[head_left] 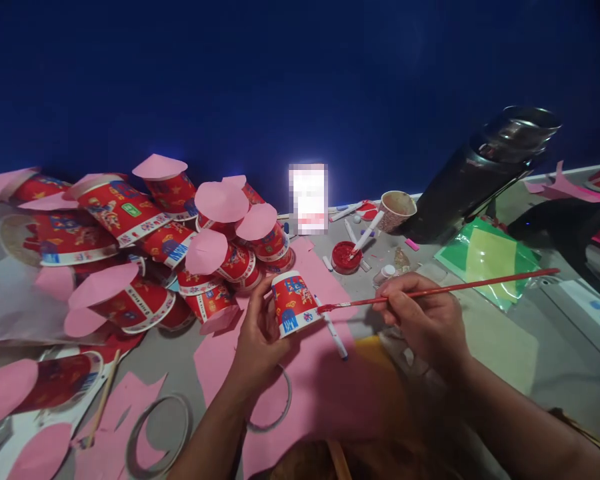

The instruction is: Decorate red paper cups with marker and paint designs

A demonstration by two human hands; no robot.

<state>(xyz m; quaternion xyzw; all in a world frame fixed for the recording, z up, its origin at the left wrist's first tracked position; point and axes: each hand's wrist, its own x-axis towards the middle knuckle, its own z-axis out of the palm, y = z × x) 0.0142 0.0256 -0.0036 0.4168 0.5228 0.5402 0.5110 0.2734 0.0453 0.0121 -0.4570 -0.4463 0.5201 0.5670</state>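
My left hand (260, 333) is wrapped around a red paper cup (295, 297) with blue and gold printing, held tilted above pink paper (325, 393). Between the fingers and thumb of my right hand (420, 320) is a long red paintbrush (460, 286). Its red-coated bristles meet or nearly meet the white band at the cup's rim; exact contact I cannot tell. Under the brush tip a white marker (334, 333) with a blue end lies on the pink paper. Beyond my hands stands a small round pot of red paint (347, 257) with a white stick in it.
Several red cups with pink paper pieces (130, 207) are heaped at the left. Tape rolls (184, 427) lie in front. A dark tumbler (460, 173) leans at the right, beside a paper cup (399, 207) and a green packet (485, 260). A bright phone-like screen (309, 199) stands behind.
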